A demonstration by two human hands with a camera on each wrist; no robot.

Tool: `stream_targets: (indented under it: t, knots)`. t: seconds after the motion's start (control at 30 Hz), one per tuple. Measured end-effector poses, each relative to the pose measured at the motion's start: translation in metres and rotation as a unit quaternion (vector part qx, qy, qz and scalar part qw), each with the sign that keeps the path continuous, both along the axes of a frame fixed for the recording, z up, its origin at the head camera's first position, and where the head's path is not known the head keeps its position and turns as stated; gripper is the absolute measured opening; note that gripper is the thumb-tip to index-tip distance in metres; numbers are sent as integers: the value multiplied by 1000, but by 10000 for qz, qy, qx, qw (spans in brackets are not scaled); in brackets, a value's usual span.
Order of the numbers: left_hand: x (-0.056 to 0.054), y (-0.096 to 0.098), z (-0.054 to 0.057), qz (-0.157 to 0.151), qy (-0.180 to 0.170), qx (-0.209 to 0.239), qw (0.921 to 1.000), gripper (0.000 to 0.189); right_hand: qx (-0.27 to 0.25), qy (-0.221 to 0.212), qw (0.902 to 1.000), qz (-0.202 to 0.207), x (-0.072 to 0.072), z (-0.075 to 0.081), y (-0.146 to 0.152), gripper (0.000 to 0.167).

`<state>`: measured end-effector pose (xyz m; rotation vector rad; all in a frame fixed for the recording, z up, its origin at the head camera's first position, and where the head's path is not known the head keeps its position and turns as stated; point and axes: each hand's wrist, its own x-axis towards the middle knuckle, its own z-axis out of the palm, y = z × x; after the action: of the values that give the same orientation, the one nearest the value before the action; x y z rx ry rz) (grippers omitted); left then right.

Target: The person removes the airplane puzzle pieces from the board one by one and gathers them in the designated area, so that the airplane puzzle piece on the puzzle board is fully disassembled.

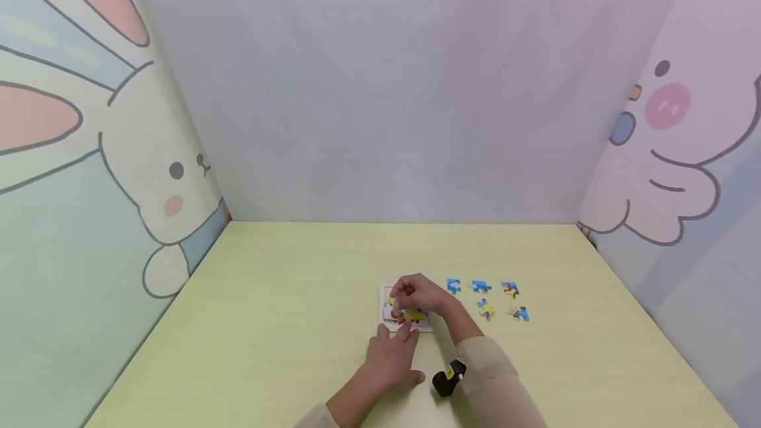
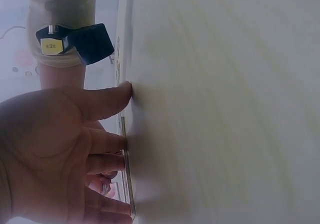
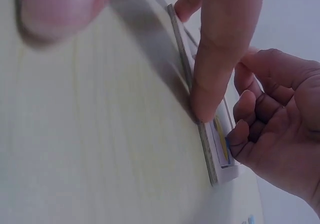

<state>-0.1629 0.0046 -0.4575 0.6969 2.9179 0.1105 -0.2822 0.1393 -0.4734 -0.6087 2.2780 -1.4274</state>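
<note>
A small puzzle board with a white border lies on the table, with yellow and red picture parts inside it. My left hand rests at its near edge, fingers spread and their tips on the border; the left wrist view shows the thumb against the table. Over the board, my right hand bends its fingers and pinches a whitish puzzle piece with red at the board's left side. In the right wrist view the right hand is curled beside the board's border, its pinching fingertips partly hidden behind a left finger.
Several loose puzzle pieces lie right of the board, among them a blue one, a yellow and blue one and a red and yellow one. A black wrist camera sits by the right sleeve. Printed walls enclose the table.
</note>
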Motion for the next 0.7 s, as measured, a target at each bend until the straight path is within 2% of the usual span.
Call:
stream_targets:
  t: [0.1,0.27,0.3,0.53,0.7]
  knots:
    - [0,0,0,-55,33,16,10000,73,18,45,9999,-157,4,1,4,8]
    - [2,-3,0,-37,-117,162,9998,72,6,196,9991,-378,10,1,8,8]
    - [2,-3,0,-29,-143,192,9997,72,-2,268,9988,-409,14,4,8,8]
    - [3,-4,1,-10,-193,159,9997,73,-60,362,9960,-820,19,1,18,8]
    - [2,-4,-2,-35,-87,160,9998,73,-201,548,9946,-858,29,13,26,11]
